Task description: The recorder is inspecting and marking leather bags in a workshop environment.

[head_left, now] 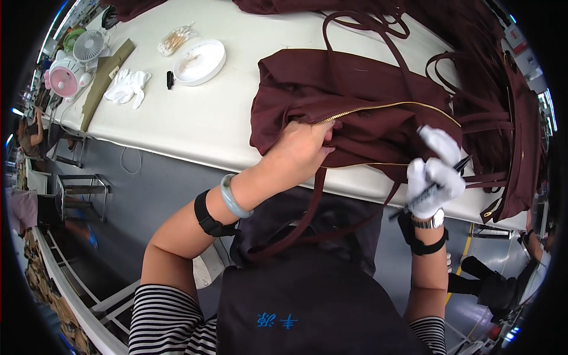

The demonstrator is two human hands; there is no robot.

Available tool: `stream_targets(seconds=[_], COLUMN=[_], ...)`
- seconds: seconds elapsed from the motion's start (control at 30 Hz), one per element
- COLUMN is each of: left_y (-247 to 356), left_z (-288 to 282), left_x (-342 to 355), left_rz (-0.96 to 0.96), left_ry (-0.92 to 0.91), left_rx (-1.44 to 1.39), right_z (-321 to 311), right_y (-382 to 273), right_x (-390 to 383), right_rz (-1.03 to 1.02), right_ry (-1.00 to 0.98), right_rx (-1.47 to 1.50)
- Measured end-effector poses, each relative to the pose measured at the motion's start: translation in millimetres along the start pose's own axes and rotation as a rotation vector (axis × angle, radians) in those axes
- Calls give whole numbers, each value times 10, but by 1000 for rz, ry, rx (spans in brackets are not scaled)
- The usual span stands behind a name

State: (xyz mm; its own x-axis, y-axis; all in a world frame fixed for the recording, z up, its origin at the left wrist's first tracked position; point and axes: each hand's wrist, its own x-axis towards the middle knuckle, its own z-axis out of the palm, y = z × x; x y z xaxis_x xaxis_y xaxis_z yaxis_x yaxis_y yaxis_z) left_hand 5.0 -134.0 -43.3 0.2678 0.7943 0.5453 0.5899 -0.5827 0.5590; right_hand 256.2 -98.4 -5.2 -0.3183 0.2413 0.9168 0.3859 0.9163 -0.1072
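Note:
A maroon fabric bag [355,77] lies on the white table [195,118] with its gold zip open and straps hanging over the front edge. My left hand [302,145], bare, grips the bag's opening beside the zip, fingers curled round the fabric. My right hand [438,174], in a white glove, is closed on a black pen-like tool [400,210], held at a slant just at the right end of the opening. More maroon bags [506,136] with long straps are piled to the right of it.
Back left are a white dish [199,62], cotton swabs [174,41], a small black item [170,80], white gloves [127,89], an olive strip [106,83] and small fans [64,80]. A metal stool [83,186] stands left. Other people [29,139] are at both edges.

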Motion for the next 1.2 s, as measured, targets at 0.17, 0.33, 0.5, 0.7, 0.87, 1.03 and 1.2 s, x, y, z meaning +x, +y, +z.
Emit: stream_targets(seconds=[0.17, 0.33, 0.5, 0.7, 0.87, 1.03, 1.2], left_y=[22, -1, -28, -14, -15, -57, -35], left_z=[-26, 27, 31, 8, -7, 49, -8], left_x=[34, 28, 38, 32, 50, 17, 46], left_rz=[-30, 0, 33, 1, -11, -9, -12], left_ry=[-42, -21, 20, -17, -34, -53, -37], left_rx=[-36, -27, -46, -68, -77, 33, -44], right_z=[159, 313, 393, 303, 338, 409, 283], right_y=[-364, -340, -436, -315, -323, -357, -282], right_x=[179, 75, 268, 62, 71, 170, 98], right_rz=[-26, -31, -11, 82, 40, -8, -62], right_ry=[-516, -638, -762, -712, -639, -758, -623], right_rx=[78, -54, -58, 8, -18, -90, -6])
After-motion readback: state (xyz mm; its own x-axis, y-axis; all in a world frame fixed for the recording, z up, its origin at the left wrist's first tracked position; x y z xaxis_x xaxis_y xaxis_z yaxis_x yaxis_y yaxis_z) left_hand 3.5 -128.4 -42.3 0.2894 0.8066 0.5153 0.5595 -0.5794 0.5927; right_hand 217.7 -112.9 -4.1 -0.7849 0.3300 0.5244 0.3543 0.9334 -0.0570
